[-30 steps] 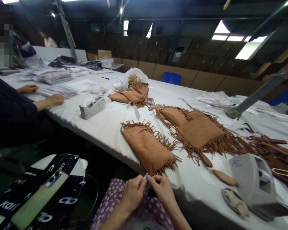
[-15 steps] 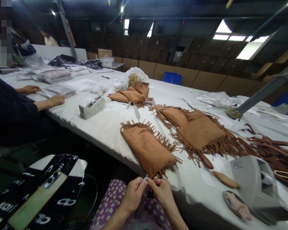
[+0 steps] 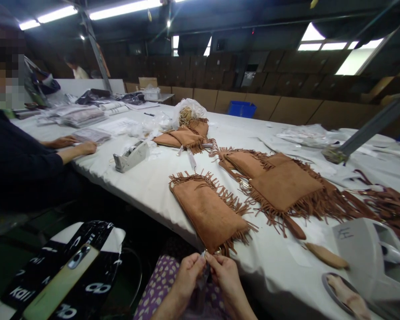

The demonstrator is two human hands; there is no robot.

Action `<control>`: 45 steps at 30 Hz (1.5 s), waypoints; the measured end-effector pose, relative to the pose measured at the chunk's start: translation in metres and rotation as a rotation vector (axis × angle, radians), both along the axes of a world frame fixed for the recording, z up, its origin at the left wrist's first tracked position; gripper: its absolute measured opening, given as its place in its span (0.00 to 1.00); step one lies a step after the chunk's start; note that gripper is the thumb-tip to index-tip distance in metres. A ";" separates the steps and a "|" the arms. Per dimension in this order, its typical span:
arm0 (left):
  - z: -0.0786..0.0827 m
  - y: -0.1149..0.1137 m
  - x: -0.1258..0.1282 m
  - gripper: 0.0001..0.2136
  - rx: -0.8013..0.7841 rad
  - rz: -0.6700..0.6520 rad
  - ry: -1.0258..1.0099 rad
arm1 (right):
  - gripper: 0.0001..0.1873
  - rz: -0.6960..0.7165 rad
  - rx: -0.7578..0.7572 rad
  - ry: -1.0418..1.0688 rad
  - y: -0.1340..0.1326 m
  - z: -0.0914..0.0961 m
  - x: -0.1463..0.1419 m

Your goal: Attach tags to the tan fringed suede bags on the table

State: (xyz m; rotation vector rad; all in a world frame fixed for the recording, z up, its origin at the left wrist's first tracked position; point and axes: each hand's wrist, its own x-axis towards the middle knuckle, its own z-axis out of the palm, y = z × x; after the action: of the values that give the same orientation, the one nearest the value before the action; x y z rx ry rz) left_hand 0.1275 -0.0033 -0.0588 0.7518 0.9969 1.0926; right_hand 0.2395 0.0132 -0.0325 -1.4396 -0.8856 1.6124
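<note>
A tan suede pouch with brown fringe lies at the table's front edge, its near corner pointing at me. My left hand is closed in a pinch on a piece of clear plastic that hangs down over my lap. Right beside it, my right hand pinches the top of the same plastic, thumb and fingertips together. Both hands are just below the pouch's corner, where a small gold ring shows. Whether the plastic wraps a zip pull is hidden by my fingers.
More fringed pouches and brown straps lie to the right, near a large grey tape dispenser. A smaller dispenser stands left. A co-worker's hands rest on bagged goods. A phone lies on a patterned seat.
The view has tilted up slightly, so things sit a little lower in it. My hands keep their pinch at the pouch's corner. The co-worker's far hand has moved closer to the near one.
</note>
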 end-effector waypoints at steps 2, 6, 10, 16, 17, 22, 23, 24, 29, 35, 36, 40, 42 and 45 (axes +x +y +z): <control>0.002 0.000 0.002 0.25 -0.078 -0.005 -0.010 | 0.29 -0.061 -0.016 0.021 -0.001 -0.001 -0.003; -0.002 -0.001 0.004 0.26 -0.061 0.051 0.049 | 0.26 -0.097 -0.007 0.030 -0.002 0.000 -0.005; 0.000 -0.005 0.000 0.23 0.062 0.185 0.351 | 0.24 -0.099 0.009 0.046 -0.003 0.003 -0.004; 0.017 -0.002 -0.003 0.16 0.185 0.182 0.499 | 0.27 -0.085 0.012 0.020 -0.002 -0.005 0.000; 0.018 0.000 -0.003 0.16 0.161 0.189 0.470 | 0.28 -0.067 0.009 0.021 -0.002 -0.007 0.002; 0.020 0.009 -0.003 0.22 -0.142 0.149 0.086 | 0.29 0.102 0.051 0.099 0.001 -0.005 0.016; 0.020 0.009 -0.003 0.22 -0.202 0.127 -0.001 | 0.29 0.130 0.066 0.132 0.001 -0.003 0.018; 0.022 0.009 -0.004 0.22 -0.248 0.107 -0.075 | 0.28 0.156 0.081 0.166 0.000 -0.001 0.020; 0.027 0.004 -0.005 0.22 -0.337 0.056 -0.285 | 0.26 0.170 0.197 0.138 -0.006 0.002 0.022; 0.019 -0.001 -0.004 0.22 -0.203 0.141 -0.087 | 0.21 0.010 0.309 -0.283 -0.013 -0.001 0.012; 0.017 -0.001 -0.004 0.22 -0.173 0.165 -0.032 | 0.21 0.004 0.324 -0.339 -0.015 0.000 0.012; 0.013 -0.001 -0.003 0.23 -0.061 0.226 0.195 | 0.18 -0.096 0.324 -0.487 -0.028 0.008 0.022; 0.015 -0.002 -0.004 0.22 0.018 0.237 0.322 | 0.16 -0.172 0.256 -0.426 -0.035 0.012 0.026; 0.023 -0.005 -0.004 0.21 0.132 0.243 0.488 | 0.22 -0.201 0.172 -0.208 -0.041 0.017 0.021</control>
State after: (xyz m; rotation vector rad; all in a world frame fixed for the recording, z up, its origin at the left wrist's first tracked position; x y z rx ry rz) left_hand 0.1232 -0.0085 -0.0354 1.0551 1.4674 1.2206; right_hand 0.2608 -0.0280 -0.0157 -1.5391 -0.9393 1.2260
